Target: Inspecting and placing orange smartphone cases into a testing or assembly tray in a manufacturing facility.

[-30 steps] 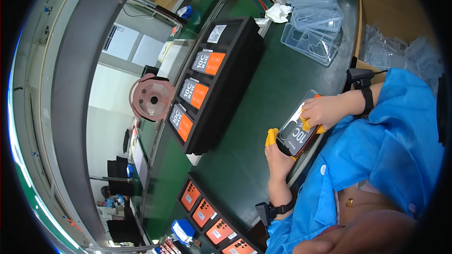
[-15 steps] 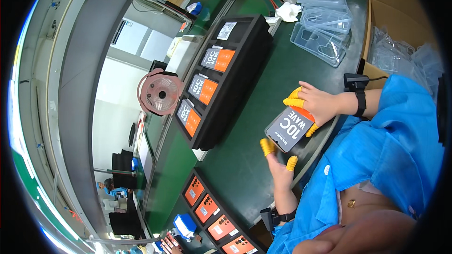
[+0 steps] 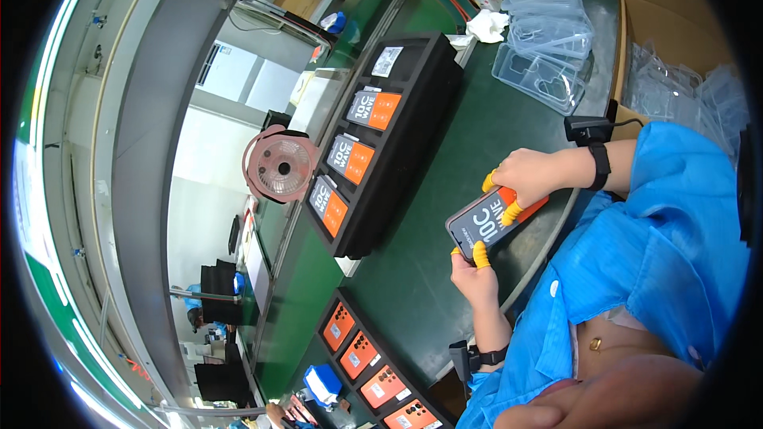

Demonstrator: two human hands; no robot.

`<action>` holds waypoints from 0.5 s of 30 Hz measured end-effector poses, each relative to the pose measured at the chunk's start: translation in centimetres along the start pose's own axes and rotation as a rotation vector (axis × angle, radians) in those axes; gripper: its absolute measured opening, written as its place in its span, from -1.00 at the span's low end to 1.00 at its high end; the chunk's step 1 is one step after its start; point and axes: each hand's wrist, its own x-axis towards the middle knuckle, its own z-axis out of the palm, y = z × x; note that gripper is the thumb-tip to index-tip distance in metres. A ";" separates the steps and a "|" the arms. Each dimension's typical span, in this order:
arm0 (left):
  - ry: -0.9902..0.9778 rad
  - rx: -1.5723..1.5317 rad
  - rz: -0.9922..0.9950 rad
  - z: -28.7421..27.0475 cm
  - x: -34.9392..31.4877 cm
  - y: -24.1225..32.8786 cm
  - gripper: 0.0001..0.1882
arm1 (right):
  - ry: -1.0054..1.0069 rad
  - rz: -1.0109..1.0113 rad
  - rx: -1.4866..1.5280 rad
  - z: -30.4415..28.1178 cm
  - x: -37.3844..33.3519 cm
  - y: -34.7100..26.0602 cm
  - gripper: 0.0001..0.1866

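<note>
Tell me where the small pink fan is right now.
In the head view, the pink fan stands left of centre on the green bench, right beside the left edge of the black tray of phones, well away from both hands.

Bright, even overhead light is filling the scene, and shadows are staying faint on the green table (image 3: 445,191). Far to the left a white wall (image 3: 230,79) is glaring, nearly washing out. The fisheye lens is bending straight edges strongly toward the rim, where a black border is closing in. The centre is reading sharp; the near left edge is smearing.
</note>
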 end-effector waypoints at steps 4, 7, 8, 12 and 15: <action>-0.477 -0.746 -0.121 -2.3 1.5 -1.4 -0.46 | -0.024 0.063 0.163 -0.2 -1.1 -0.4 -0.42; -0.796 -0.578 0.016 -0.8 1.9 -1.2 -0.09 | 0.071 0.149 0.476 -1.0 -2.1 -1.4 -0.45; -0.844 -0.383 0.070 0.2 2.1 -0.7 -0.07 | 0.047 0.186 0.630 -1.1 -1.5 -1.9 -0.45; -0.442 -0.367 0.150 3.3 2.0 -0.2 -0.79 | 0.263 0.062 0.822 -0.5 1.4 -3.5 -0.46; -0.314 -0.206 0.242 4.1 2.5 -0.9 -0.82 | 0.370 0.058 0.616 -0.5 1.5 -3.9 -0.46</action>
